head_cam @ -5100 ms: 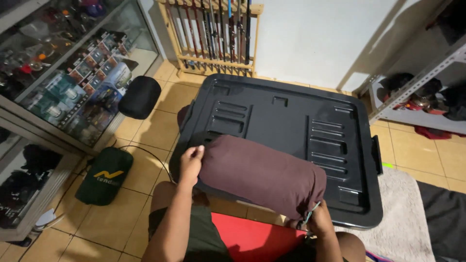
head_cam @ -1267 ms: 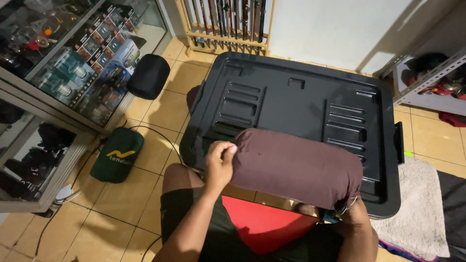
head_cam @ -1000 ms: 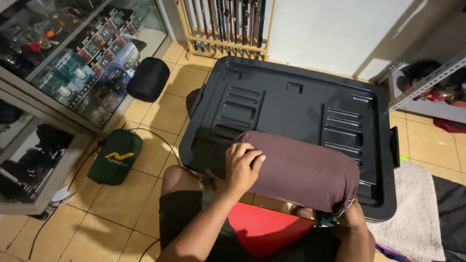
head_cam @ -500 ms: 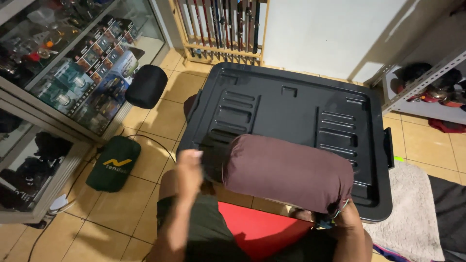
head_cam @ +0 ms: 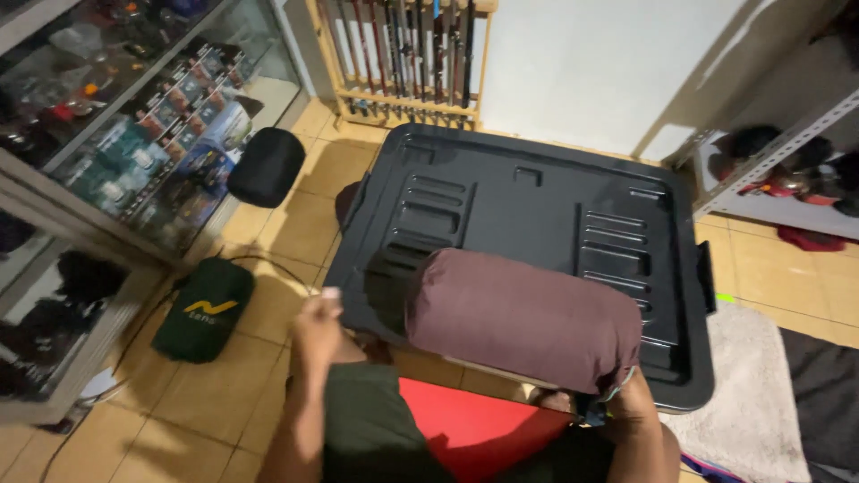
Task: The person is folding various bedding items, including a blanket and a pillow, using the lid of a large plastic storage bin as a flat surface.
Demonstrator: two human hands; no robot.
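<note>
Head view, the only view: left hand (head_cam: 315, 329) hangs off the left end of the maroon roll bag (head_cam: 523, 322), apart from it, gripping nothing. Fingers loosely curled, thumb tip up; slightly motion-blurred, so how far it's spread can't be told exactly. Left forearm runs from the bottom edge up to that hand, over the knee in dark green shorts (head_cam: 376, 434).

Right hand (head_cam: 631, 407) sits under the right end of the bag, at its lower right corner, wrist and forearm dropping straight down out of frame. Fingers hidden behind the fabric; looks closed on the bag's end, where a bit of cord or strap shows, but the grip itself can't be told.

The bag lies on its side across the near edge of the black plastic bin lid (head_cam: 537, 215), long axis running left to right between the two hands. Left end dark, open-looking, facing the left hand.

Left of the left hand: green pouch (head_cam: 204, 309) on the tile floor, thin cable looping round it. Further up-left of it: black round bag (head_cam: 266, 166) beside the glass display cabinet (head_cam: 134, 143).

Below the hands: red surface (head_cam: 474, 429) between the knees. Right of the right hand: pale rug (head_cam: 761, 402). Far side of the lid: wooden rod rack (head_cam: 403, 54) against the wall
</note>
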